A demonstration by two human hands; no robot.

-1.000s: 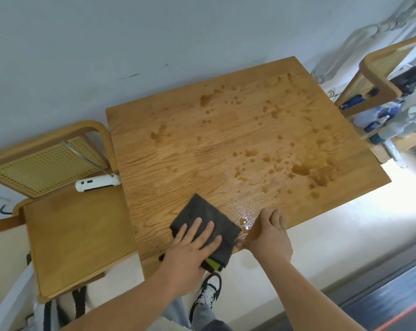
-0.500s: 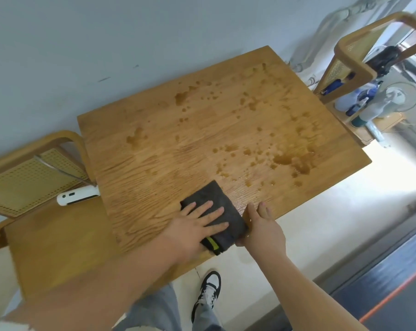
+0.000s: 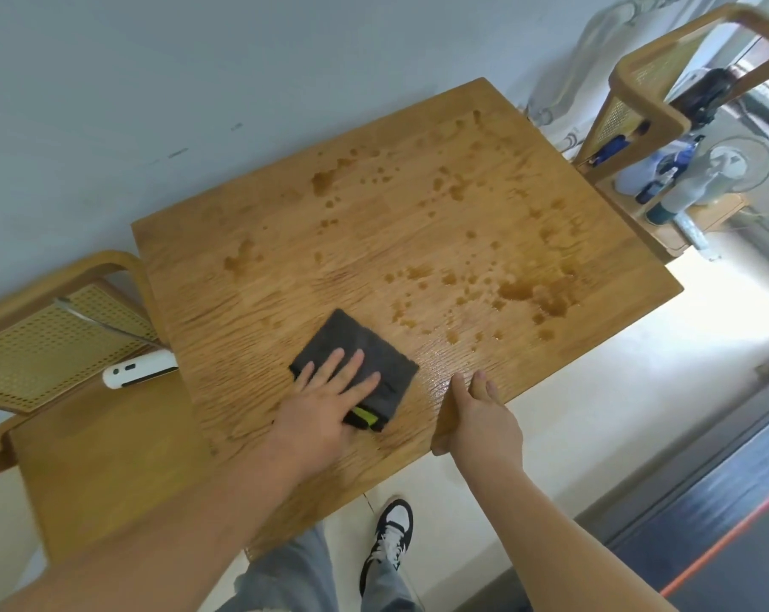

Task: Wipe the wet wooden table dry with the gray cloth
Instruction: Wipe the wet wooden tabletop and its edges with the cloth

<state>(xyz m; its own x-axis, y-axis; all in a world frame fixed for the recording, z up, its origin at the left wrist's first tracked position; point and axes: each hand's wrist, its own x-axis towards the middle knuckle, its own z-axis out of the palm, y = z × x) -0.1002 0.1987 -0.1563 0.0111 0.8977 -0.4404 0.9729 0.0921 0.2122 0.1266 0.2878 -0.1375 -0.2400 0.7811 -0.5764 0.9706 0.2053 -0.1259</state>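
Observation:
The wooden table [image 3: 285,298] is square and stands against a pale wall. Water drops and a larger puddle [image 3: 532,293] cover its far and right parts. The folded gray cloth [image 3: 356,342], with a yellow-green tag at its near corner, lies flat on the near middle of the table. My left hand [image 3: 325,408] presses down on the cloth with its fingers spread. My right hand [image 3: 479,421] rests on the table's near edge, just right of the cloth, and holds nothing. A wet sheen shows between the cloth and that hand.
A wooden chair [image 3: 86,457] with a cane back stands left of the table, with a white device [image 3: 139,368] on its seat. Another chair [image 3: 638,95] at the far right holds spray bottles [image 3: 674,187]. My shoe [image 3: 391,532] is on the floor below the near edge.
My left hand has slid the cloth away from the near edge, further onto the table. My right hand is now apart from the cloth, at the edge.

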